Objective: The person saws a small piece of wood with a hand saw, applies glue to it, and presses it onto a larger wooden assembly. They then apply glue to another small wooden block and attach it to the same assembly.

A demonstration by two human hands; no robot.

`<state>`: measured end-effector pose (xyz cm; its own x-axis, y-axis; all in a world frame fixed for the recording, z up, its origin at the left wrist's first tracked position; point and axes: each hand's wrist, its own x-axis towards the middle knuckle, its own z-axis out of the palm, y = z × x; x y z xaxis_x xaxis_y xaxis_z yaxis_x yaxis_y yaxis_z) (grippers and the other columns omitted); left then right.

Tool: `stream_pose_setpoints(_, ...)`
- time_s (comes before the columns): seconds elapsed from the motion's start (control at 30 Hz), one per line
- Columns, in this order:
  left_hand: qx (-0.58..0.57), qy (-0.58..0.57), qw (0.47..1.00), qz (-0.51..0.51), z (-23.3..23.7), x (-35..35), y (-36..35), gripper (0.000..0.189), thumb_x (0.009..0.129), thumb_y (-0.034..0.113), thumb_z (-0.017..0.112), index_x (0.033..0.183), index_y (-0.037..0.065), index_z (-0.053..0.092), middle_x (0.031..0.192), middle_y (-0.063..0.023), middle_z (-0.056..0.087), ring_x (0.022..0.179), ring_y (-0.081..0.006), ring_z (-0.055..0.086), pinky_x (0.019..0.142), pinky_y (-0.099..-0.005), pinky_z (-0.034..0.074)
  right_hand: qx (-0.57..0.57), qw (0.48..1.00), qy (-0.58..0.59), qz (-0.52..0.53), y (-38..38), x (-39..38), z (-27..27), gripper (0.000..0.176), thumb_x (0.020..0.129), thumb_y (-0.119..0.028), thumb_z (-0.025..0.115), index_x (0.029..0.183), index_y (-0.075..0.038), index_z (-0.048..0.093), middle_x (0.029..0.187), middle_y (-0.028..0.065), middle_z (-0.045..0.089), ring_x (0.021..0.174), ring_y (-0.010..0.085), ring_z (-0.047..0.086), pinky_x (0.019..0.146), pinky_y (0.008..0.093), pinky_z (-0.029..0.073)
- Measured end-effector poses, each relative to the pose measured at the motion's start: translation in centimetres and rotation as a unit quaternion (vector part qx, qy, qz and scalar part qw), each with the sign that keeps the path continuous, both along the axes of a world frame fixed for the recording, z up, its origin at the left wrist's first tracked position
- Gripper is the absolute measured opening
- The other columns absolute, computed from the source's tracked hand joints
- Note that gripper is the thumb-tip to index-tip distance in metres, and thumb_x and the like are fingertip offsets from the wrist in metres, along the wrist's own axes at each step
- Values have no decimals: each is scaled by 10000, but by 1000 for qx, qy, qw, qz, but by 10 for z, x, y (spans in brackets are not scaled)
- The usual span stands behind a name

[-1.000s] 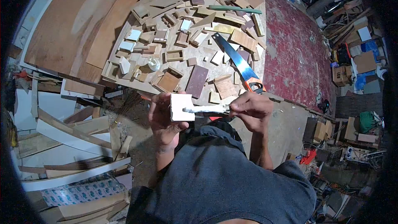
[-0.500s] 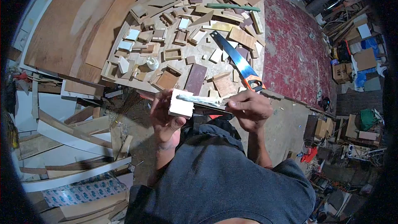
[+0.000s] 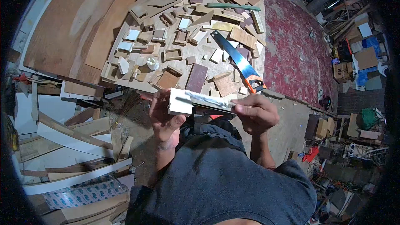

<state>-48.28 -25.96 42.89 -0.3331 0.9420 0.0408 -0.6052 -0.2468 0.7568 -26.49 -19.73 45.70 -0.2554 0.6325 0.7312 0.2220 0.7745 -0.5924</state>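
Note:
My left hand [image 3: 163, 114] is closed around a white-faced wooden block [image 3: 180, 102], with the thumb at its lower edge and the fingers behind it. From the block a narrow strip [image 3: 208, 98] reaches to the right, its upper face smeared with a wet white paste that looks like glue. At the strip's right end the fingertips of my right hand [image 3: 257, 112] are pinched together. Whatever lies between them is too small and hidden to name. Beyond my hands, an open jar with white contents [image 3: 153, 63] stands on the worktable [image 3: 200, 63].
A handsaw [image 3: 236, 56] with an orange and black handle lies on the table among small wooden boxes [image 3: 173, 54] and offcuts. Close beyond my hands is a dark red-brown board [image 3: 196, 78]. Large plywood sheets [image 3: 62, 29] lean left; boards and scraps [image 3: 75, 141] pile below.
My right hand has moved a little to the right along the strip, to its end. The left hand and block have shifted slightly left.

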Motion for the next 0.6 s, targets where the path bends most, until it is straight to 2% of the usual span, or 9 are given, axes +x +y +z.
stream_pose_setpoints(0.07,0,-1,1000,7,4,1,0,692,702,135,838,1280,-15,489,1138,-97,608,1047,-192,600,929,-305,483,-4,1000,-22,-11,1,-5,1,107,743,-49,799,820,-44,726,721,136,693,639,201,694,539,272,525)
stream_pose_setpoints(0.2,-1,2,1000,18,4,0,2,698,699,137,841,1281,-12,487,1136,-96,611,1049,-193,601,929,-307,483,-14,998,-42,44,0,-7,4,82,748,-80,769,830,-82,760,770,119,719,646,187,692,546,275,533)
stream_pose_setpoints(0.27,-7,-6,1000,12,2,-3,1,703,696,118,842,1286,-9,482,1142,-96,609,1052,-193,601,929,-305,484,-26,996,-12,83,0,-5,5,77,751,-78,768,826,-90,762,767,120,719,638,193,692,546,276,535)
stream_pose_setpoints(0.3,-7,-6,1000,15,0,-3,1,703,696,118,842,1286,-9,482,1142,-96,609,1052,-193,601,929,-305,484,-11,994,-14,103,1,-1,3,101,736,-59,805,795,-46,723,748,161,706,648,211,701,545,295,542)
stream_pose_setpoints(0.43,9,-5,1000,14,1,-2,3,705,691,98,845,1285,-4,480,1153,-102,610,1057,-194,603,939,-305,484,-18,996,30,86,6,0,5,71,766,-4,762,820,-25,722,753,156,702,646,204,696,560,296,548)
stream_pose_setpoints(0.6,3,20,999,26,3,2,3,710,682,113,858,1276,1,484,1177,-114,610,1083,-202,601,966,-322,473,-45,997,-9,58,14,0,-3,135,738,-47,766,872,-51,756,798,149,723,694,212,709,579,271,539)
